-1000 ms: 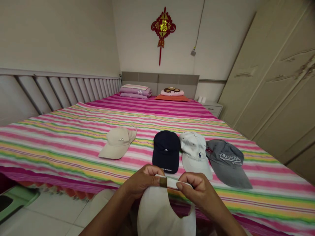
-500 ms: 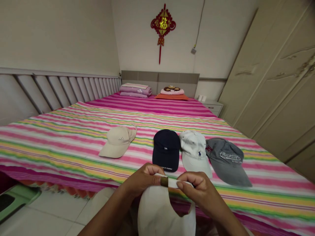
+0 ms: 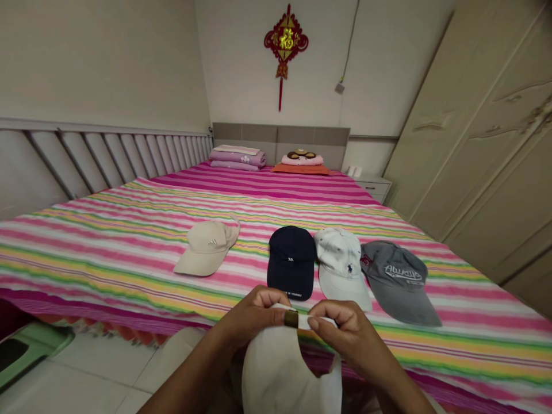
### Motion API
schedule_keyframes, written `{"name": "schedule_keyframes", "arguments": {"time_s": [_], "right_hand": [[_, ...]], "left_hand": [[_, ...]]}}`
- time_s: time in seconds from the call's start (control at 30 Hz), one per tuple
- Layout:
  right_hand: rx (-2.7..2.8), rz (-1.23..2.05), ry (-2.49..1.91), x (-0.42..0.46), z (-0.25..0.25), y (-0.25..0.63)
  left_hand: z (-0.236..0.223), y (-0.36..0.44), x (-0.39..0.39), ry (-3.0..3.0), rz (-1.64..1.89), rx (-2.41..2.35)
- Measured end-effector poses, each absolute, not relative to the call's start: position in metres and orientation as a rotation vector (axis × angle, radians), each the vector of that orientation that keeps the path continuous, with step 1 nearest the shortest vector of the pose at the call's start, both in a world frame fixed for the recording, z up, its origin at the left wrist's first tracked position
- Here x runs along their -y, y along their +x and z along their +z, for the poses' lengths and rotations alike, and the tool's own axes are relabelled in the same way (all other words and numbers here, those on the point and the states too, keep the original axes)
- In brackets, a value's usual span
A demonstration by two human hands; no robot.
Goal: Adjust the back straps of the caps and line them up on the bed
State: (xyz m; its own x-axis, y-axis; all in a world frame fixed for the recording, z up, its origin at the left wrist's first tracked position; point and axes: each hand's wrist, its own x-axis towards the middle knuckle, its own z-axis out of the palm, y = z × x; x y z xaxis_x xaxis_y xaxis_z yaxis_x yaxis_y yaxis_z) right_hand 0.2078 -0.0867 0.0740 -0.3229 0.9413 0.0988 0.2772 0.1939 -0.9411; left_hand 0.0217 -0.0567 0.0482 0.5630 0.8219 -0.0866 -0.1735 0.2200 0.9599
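Observation:
A white baseball cap (image 3: pixel 276 368) hangs from both hands at the bed's near edge, its back opening facing me. My left hand (image 3: pixel 259 313) pinches the back strap beside a brass-coloured buckle (image 3: pixel 291 318). On the other side of the buckle, my right hand (image 3: pixel 345 330) grips the strap (image 3: pixel 303 321) between thumb and fingers. Just beyond lie a navy cap (image 3: pixel 291 259), a white cap with a small dark emblem (image 3: pixel 342 264) and a grey cap with white lettering (image 3: pixel 399 282), side by side. Off to the left rests a beige cap (image 3: pixel 206 247).
The bed's striped sheet (image 3: pixel 129 241) spreads under the caps. Folded purple bedding (image 3: pixel 237 158) and a pink-and-orange stack (image 3: pixel 301 165) sit by the headboard (image 3: pixel 245 133). A railing (image 3: pixel 107 149) runs along the left, a wardrobe (image 3: pixel 483 161) stands right, and a green stool (image 3: pixel 38 351) is at lower left.
The buckle and my right hand have come slightly closer together, with less strap showing between them. Both hands keep their grip, and the caps on the bed stay where they were.

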Motion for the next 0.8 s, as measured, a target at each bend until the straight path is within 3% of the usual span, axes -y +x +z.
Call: {"name": "schedule_keyframes", "arguments": {"time_s": [0.8], "right_hand": [[1.689,1.188,-1.116,0.0842,0.0641,0.2054]], "left_hand": [[0.0466,0.0248,0.061,1.093,0.79,-0.738]]}}
